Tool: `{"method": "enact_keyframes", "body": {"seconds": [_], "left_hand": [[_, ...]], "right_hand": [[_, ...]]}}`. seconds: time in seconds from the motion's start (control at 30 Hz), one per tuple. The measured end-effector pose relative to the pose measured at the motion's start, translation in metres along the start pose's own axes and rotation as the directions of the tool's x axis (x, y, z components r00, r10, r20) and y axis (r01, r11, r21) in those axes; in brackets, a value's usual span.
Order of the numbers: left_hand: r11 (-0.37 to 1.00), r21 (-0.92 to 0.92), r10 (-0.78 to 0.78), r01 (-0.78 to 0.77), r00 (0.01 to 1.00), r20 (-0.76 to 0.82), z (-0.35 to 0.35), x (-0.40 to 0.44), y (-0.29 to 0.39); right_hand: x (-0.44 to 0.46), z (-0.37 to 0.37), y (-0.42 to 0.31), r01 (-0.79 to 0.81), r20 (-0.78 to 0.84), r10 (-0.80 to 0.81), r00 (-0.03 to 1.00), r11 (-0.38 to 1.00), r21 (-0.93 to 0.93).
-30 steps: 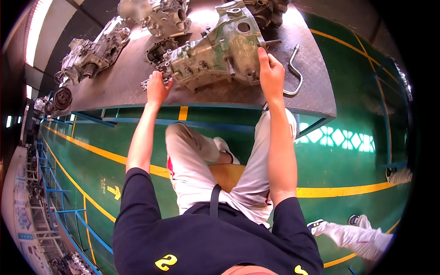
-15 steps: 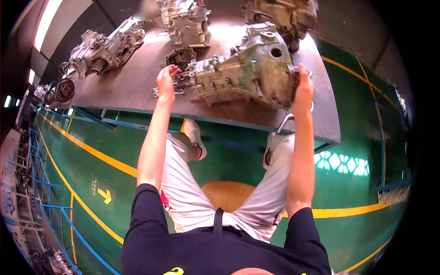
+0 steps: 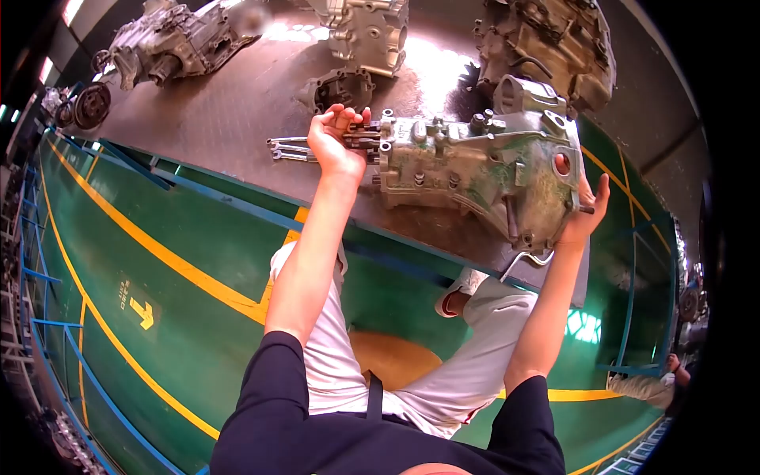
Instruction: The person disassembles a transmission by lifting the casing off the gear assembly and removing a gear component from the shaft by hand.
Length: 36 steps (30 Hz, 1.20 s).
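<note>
A worn metal gearbox (image 3: 475,170) with green stains lies along the bench's front edge, its wide bell end to the right. My left hand (image 3: 339,142) is at its narrow end, palm against the thin rods sticking out there, with the fingers loosely curled up around them. My right hand (image 3: 584,214) grips the rim of the bell end. One fingertip shows through the round hole in the casing, and the other fingers are partly hidden behind it. Several wrenches (image 3: 291,149) lie left of my left hand. Just behind that hand sits a small open housing (image 3: 342,89).
On the metal bench (image 3: 198,119) stand other gearbox casings: a silver one (image 3: 366,36), a brownish one (image 3: 546,47) and a long one (image 3: 174,39). A pulley wheel (image 3: 92,106) is at the far left. Beneath me is a round stool (image 3: 392,356). Another person (image 3: 675,372) is at the right edge.
The gearbox has shifted right, away from the wrenches, and turned slightly. My left hand has come onto its rods. My right hand stays at the bell end. The head view has moved too.
</note>
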<state>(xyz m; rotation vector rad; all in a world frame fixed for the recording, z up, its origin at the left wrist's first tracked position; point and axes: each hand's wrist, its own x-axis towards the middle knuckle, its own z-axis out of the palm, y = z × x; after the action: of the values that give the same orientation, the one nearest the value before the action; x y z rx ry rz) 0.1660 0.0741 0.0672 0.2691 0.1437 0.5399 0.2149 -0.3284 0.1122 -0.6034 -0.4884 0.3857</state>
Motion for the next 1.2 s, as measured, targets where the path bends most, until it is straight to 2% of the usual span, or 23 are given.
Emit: {"method": "enact_keyframes", "body": {"seconds": [0.03,0.07,0.17,0.2,0.23,0.27,0.33,0.37,0.43,0.5,0.57,0.63,0.7,0.77,0.87,0.9,0.93,0.97,1.03,1.1,1.17,1.2], "left_hand": [[0.998,-0.069,-0.012,0.008,0.998,-0.061,0.002,-0.001,-0.002],[0.990,-0.137,-0.030,0.013,0.992,-0.121,0.003,-0.003,-0.004],[0.970,-0.242,-0.026,-0.017,0.985,-0.173,0.006,-0.006,-0.006],[0.967,-0.255,-0.013,-0.026,0.988,-0.151,0.006,-0.008,-0.007],[0.965,-0.261,-0.015,-0.026,0.988,-0.155,0.005,-0.006,-0.008],[0.962,-0.271,-0.002,-0.025,0.995,-0.099,0.002,-0.007,-0.009],[0.957,-0.291,0.019,-0.019,1.000,-0.003,-0.002,-0.008,-0.010],[0.955,-0.295,0.017,-0.018,1.000,-0.008,-0.002,-0.007,-0.011],[0.962,-0.272,0.023,-0.006,0.998,0.061,-0.004,-0.007,-0.010],[0.962,-0.274,0.013,-0.001,0.999,0.043,-0.004,-0.007,-0.010],[0.965,-0.262,0.013,0.009,0.996,0.084,-0.006,-0.007,-0.009],[0.976,-0.218,-0.007,0.018,0.999,0.052,-0.008,-0.005,-0.008],[0.978,-0.210,0.017,-0.007,0.999,0.043,-0.006,-0.004,-0.010],[0.979,-0.200,0.024,-0.023,1.000,0.001,-0.005,-0.005,-0.010],[0.980,-0.200,0.007,0.012,0.995,0.095,-0.005,-0.007,-0.009],[0.979,-0.205,0.000,0.018,0.996,0.088,-0.008,-0.007,-0.009],[0.978,-0.208,0.016,0.015,0.988,0.150,-0.009,-0.005,-0.009],[0.977,-0.213,0.034,0.012,0.976,0.213,-0.008,-0.004,-0.009],[0.977,-0.212,0.023,0.021,0.979,0.204,-0.008,-0.003,-0.008],[0.977,-0.213,0.030,0.021,0.972,0.233,-0.008,-0.003,-0.008],[0.976,-0.216,0.025,0.024,0.975,0.219,-0.007,-0.003,-0.008],[0.977,-0.213,0.028,0.020,0.975,0.219,-0.007,-0.003,-0.008]], "right_hand": [[0.002,0.001,-0.004,-0.038,0.040,0.037,0.999,0.999,0.025],[-0.006,0.015,-0.007,-0.003,0.056,0.003,0.998,1.000,-0.004],[-0.021,0.026,-0.002,0.053,0.106,-0.045,0.993,0.996,-0.078],[-0.022,0.036,0.009,0.167,-0.188,-0.188,0.964,0.979,-0.119],[-0.023,0.040,0.015,0.261,-0.453,-0.322,0.831,0.946,-0.194],[-0.024,0.033,0.013,0.238,-0.300,-0.272,0.914,0.960,-0.146],[-0.024,0.026,0.010,0.225,-0.353,-0.294,0.888,0.948,-0.224],[-0.021,0.029,0.011,0.213,-0.403,-0.321,0.857,0.933,-0.290],[-0.017,0.033,0.008,0.185,-0.383,-0.324,0.865,0.916,-0.357],[-0.015,0.037,0.007,0.152,-0.369,-0.320,0.873,0.896,-0.417],[-0.011,0.043,0.006,0.141,-0.438,-0.410,0.800,0.838,-0.526],[-0.009,0.056,0.002,0.126,-0.414,-0.376,0.829,0.847,-0.517],[-0.001,0.062,0.004,0.106,-0.520,-0.423,0.742,0.840,-0.532],[-0.001,0.062,0.004,0.101,-0.504,-0.420,0.754,0.833,-0.544],[-0.005,0.059,0.004,0.099,-0.526,-0.467,0.711,0.807,-0.582],[-0.010,0.051,0.003,0.137,-0.474,-0.428,0.769,0.835,-0.533],[-0.014,0.045,0.002,0.173,-0.412,-0.393,0.822,0.862,-0.477],[-0.015,0.046,0.004,0.170,-0.411,-0.396,0.821,0.857,-0.486],[-0.018,0.050,0.008,0.203,-0.386,-0.378,0.841,0.883,-0.423],[-0.021,0.046,0.006,0.186,-0.387,-0.377,0.841,0.874,-0.448],[-0.021,0.042,0.003,0.182,-0.281,-0.329,0.901,0.877,-0.444],[-0.015,0.057,0.008,0.159,-0.396,-0.410,0.822,0.832,-0.532]]}}
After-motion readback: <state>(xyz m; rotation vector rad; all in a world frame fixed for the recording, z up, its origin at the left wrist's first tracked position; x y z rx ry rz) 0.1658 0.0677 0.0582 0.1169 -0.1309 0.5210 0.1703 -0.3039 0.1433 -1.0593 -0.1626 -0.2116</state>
